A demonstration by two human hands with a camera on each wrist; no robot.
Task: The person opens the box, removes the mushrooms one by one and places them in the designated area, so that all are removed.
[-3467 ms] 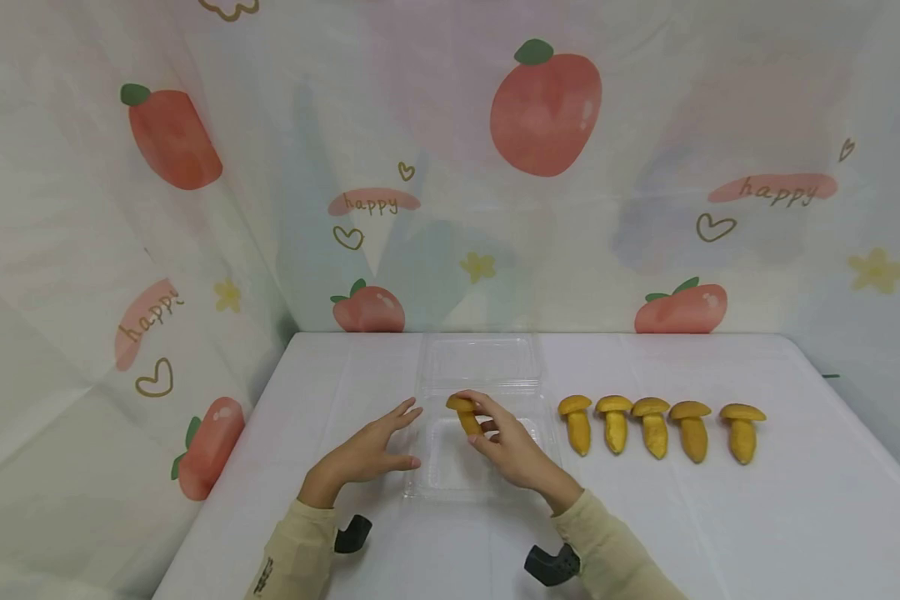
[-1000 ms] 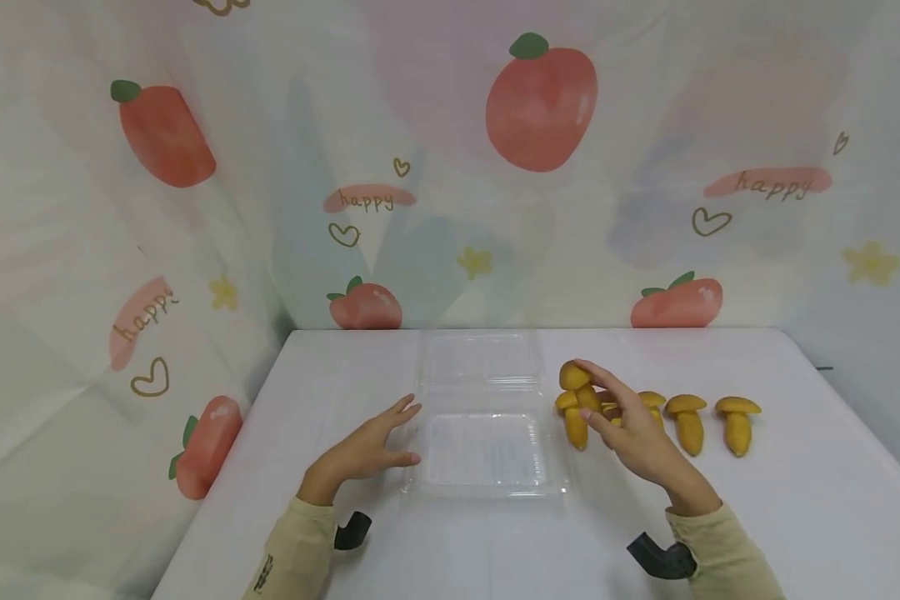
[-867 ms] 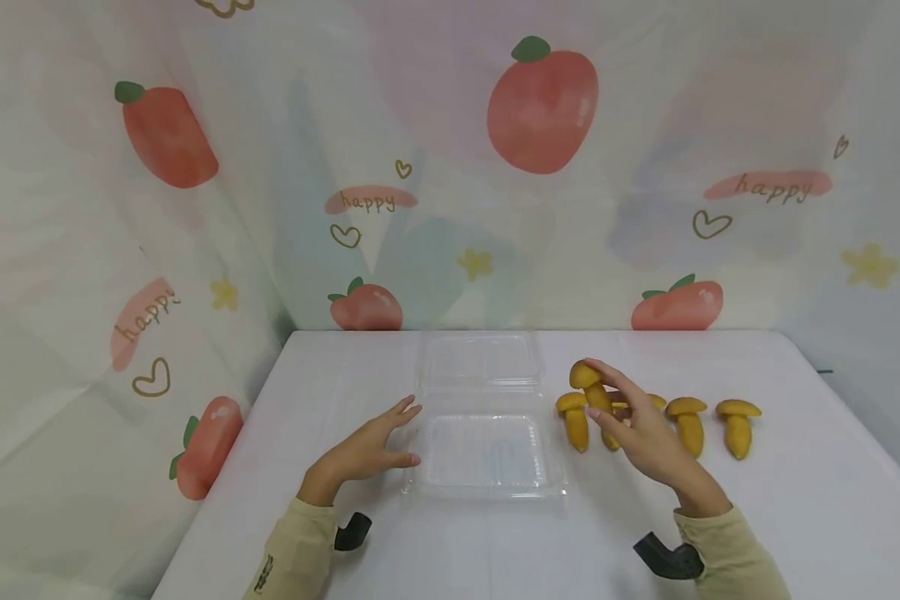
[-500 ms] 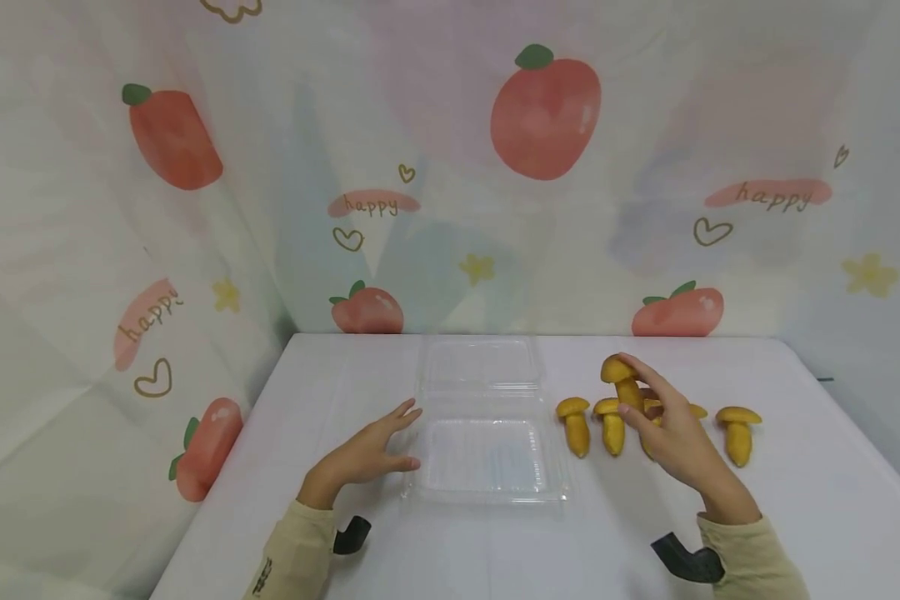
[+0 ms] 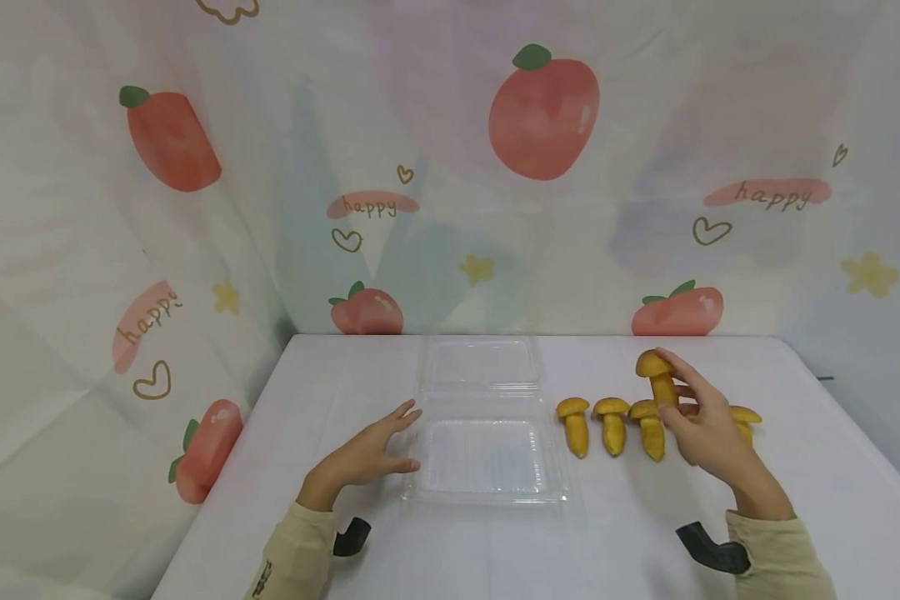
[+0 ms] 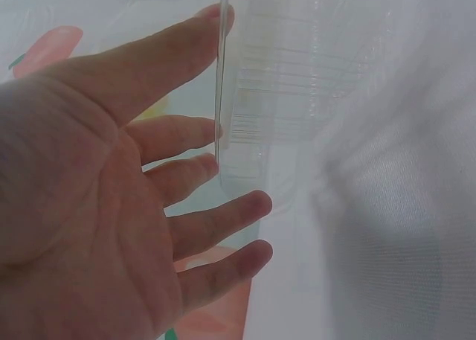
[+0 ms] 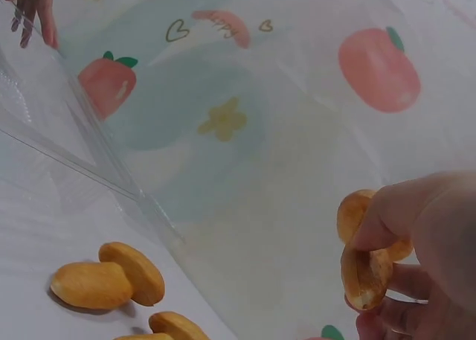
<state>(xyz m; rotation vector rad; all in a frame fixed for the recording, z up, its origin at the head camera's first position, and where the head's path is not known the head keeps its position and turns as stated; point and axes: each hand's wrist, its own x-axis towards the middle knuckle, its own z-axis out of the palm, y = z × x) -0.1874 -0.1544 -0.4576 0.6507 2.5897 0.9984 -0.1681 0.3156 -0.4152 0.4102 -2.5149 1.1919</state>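
In the head view my right hand (image 5: 712, 432) holds a yellow-brown toy mushroom (image 5: 663, 390) upright by its stem, thumb on the near side and fingers behind. The held mushroom (image 7: 364, 277) also shows in the right wrist view. Below it lies a row of similar mushrooms (image 5: 612, 427), caps to the back; my hand partly hides those at the right. My left hand (image 5: 369, 452), fingers spread, is at the left edge of an opened clear plastic box (image 5: 480, 457). The left wrist view shows its fingertips against or close to the box wall (image 6: 256, 124); contact is hard to tell.
The box's lid (image 5: 482, 363) lies folded back toward the rear edge of the white-covered table (image 5: 450, 550). A fruit-printed cloth (image 5: 420, 125) hangs behind and along the left side. Dark wrist-camera mounts (image 5: 712, 550) jut from both sleeves.
My right hand has gone from above the box to the row of mushrooms, then rightward along it, still holding the one mushroom. My left hand has stayed by the box.
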